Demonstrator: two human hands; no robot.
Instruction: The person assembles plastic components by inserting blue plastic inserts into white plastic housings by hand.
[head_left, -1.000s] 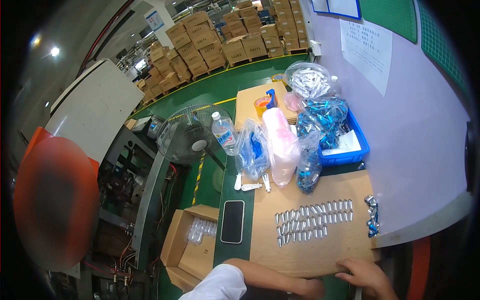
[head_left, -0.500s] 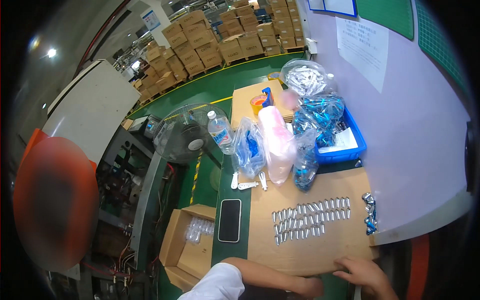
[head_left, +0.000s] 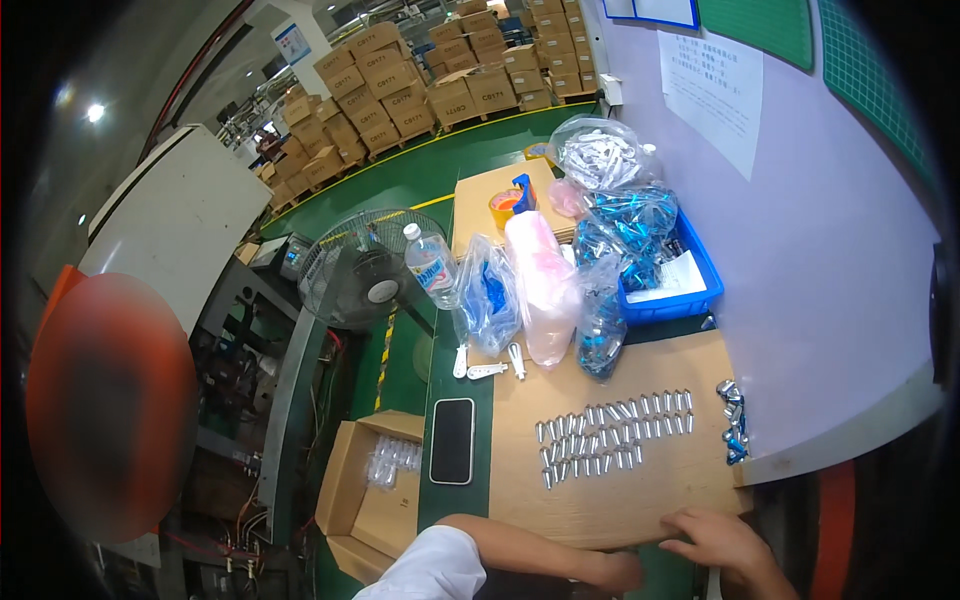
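My left forearm crosses the near edge of the cardboard sheet (head_left: 600,515), and my left hand (head_left: 618,572) hangs just past that edge. Its fingers are hidden, so I cannot make out what they do. My right hand (head_left: 712,540) rests at the sheet's near right corner, fingers stretched and thumb apart, with nothing seen in it. Beyond both hands, several small silvery metal pieces (head_left: 615,435) lie in slanting rows on the cardboard. A loose pile of silver and blue metal parts (head_left: 735,420) lies along the sheet's right edge.
A phone (head_left: 452,440) lies left of the cardboard. Farther back are a water bottle (head_left: 430,265), a pink plastic roll (head_left: 545,290), bagged blue parts (head_left: 603,325), a blue bin (head_left: 690,310) and a tape dispenser (head_left: 515,200). An open carton (head_left: 345,490) and a fan (head_left: 365,270) stand left.
The whole view has shifted slightly, so things appear a little farther left. Both hands keep nearly the same place and pose, and the metal rows look unchanged.
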